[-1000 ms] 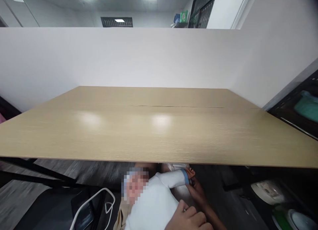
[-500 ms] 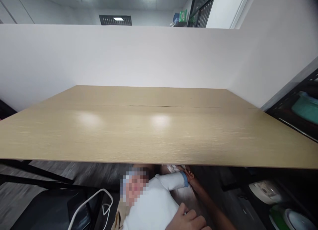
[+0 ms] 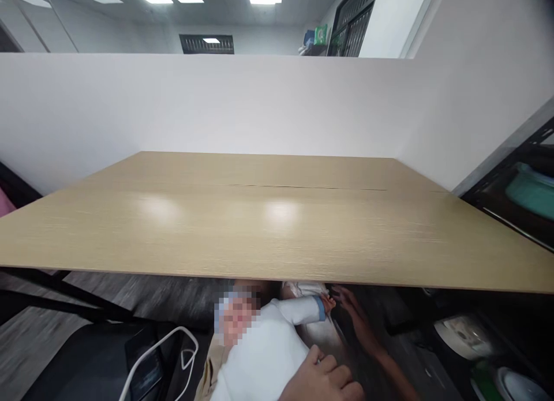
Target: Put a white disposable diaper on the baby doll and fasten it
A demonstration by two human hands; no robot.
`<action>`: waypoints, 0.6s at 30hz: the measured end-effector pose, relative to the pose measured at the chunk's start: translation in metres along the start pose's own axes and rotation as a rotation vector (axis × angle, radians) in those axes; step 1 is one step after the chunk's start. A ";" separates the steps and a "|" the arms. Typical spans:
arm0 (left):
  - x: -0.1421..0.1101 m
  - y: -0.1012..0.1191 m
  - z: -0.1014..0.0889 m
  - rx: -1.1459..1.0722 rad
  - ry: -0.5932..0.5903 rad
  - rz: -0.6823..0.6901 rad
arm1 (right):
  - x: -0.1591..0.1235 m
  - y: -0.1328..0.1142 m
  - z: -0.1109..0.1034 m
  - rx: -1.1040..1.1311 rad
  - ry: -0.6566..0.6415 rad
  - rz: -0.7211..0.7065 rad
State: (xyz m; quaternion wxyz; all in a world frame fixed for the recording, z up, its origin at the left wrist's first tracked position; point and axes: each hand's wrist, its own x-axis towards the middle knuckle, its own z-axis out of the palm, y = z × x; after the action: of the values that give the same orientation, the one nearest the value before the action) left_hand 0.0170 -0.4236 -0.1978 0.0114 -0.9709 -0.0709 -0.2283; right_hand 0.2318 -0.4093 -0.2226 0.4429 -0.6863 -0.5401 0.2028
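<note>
A person in a white top (image 3: 270, 355) with blue cuffs lies below the table edge, directly in front of me. My left hand (image 3: 322, 381) is closed at the lower middle, its fingers curled beside the white top. What lies inside those fingers, if anything, is hidden. Farther up and to the right, my right hand (image 3: 345, 302) reaches under the table edge with its fingers stretched out. It is close to the other person's small hand (image 3: 328, 303), and whether the two touch is unclear. Pale cloth (image 3: 305, 289) shows at the table edge near the right hand.
A wooden table (image 3: 277, 233) spans the view, with a white partition (image 3: 268, 104) behind it. At lower left stands a black chair (image 3: 82, 360) with a white cable (image 3: 151, 349). Pale containers (image 3: 461, 334) sit low at right; a dark rack (image 3: 519, 187) stands above.
My right hand has shifted from the other person's wrist to slightly right of it, and its fingers have straightened. My left hand stays curled. The view has tilted slightly.
</note>
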 end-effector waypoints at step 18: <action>0.000 0.010 -0.050 0.260 0.077 -0.063 | 0.025 -0.178 0.060 -0.533 -0.802 -0.496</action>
State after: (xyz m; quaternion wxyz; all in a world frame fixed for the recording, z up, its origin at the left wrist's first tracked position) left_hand -0.0035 -0.4366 -0.1534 0.1326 -0.9491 -0.1299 -0.2545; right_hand 0.0948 -0.3585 -0.1017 0.0473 -0.4953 -0.8454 0.1942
